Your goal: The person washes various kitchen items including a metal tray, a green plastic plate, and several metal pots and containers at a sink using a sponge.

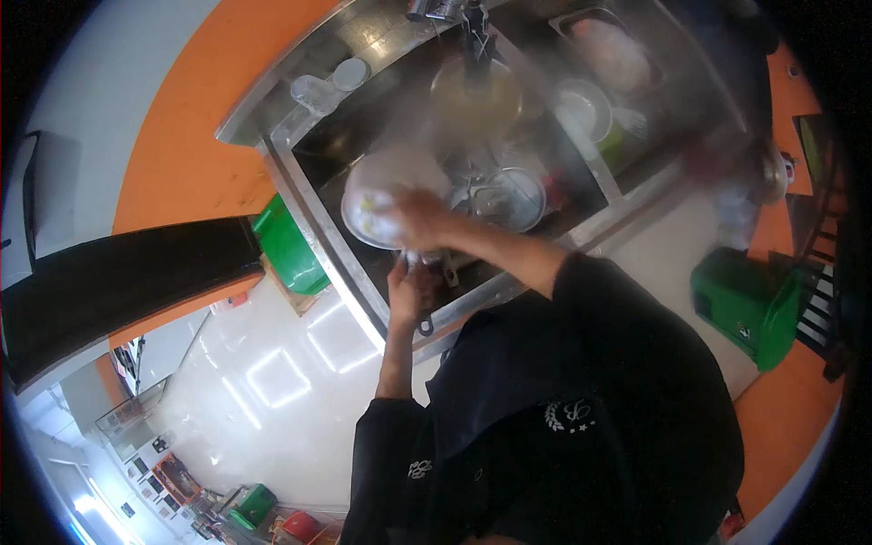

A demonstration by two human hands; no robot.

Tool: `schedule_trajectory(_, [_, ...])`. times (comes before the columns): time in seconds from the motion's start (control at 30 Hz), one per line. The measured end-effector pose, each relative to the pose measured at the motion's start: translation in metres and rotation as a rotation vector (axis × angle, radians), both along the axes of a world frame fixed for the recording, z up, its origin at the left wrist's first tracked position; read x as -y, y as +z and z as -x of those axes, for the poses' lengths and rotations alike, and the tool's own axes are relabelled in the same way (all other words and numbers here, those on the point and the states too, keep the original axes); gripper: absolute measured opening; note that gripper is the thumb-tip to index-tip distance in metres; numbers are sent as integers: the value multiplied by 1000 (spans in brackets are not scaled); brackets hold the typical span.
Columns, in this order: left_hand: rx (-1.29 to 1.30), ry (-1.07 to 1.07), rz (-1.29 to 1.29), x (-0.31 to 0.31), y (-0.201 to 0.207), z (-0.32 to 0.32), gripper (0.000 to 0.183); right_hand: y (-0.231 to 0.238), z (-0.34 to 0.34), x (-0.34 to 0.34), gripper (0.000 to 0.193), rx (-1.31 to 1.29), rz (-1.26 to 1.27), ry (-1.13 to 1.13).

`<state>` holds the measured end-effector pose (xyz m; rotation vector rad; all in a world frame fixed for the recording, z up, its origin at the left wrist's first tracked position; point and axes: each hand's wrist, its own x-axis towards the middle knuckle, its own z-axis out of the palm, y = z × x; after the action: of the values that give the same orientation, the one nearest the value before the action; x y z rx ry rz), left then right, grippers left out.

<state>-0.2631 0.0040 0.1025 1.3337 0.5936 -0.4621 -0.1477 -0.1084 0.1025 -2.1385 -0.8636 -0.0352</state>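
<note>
Both hands are working at a round white bowl in a steel sink.
Showing no long axis, the bowl is lying straight ahead of the left hand; the right hand, the nearer, is reaching over it beside a yellow-and-white item, while blur is hiding whether either hand is pinching anything or spreading.

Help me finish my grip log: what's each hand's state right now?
Left hand: closed, apparently holding the near side of the large, round, whitish pan.
Right hand: at a white and yellow wad over the pan; blur hides its grip.
</note>
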Motion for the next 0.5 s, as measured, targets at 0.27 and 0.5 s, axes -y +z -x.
schedule_trajectory(0.27, [-155, -59, 159, -6, 15, 17, 12, -83, -50, 43, 34, -720, -162, -428])
schedule_trajectory(0.5, [-146, -79, 145, -8, 7, 5, 10, -38, -35, -12, 31, 89, -34, -244])
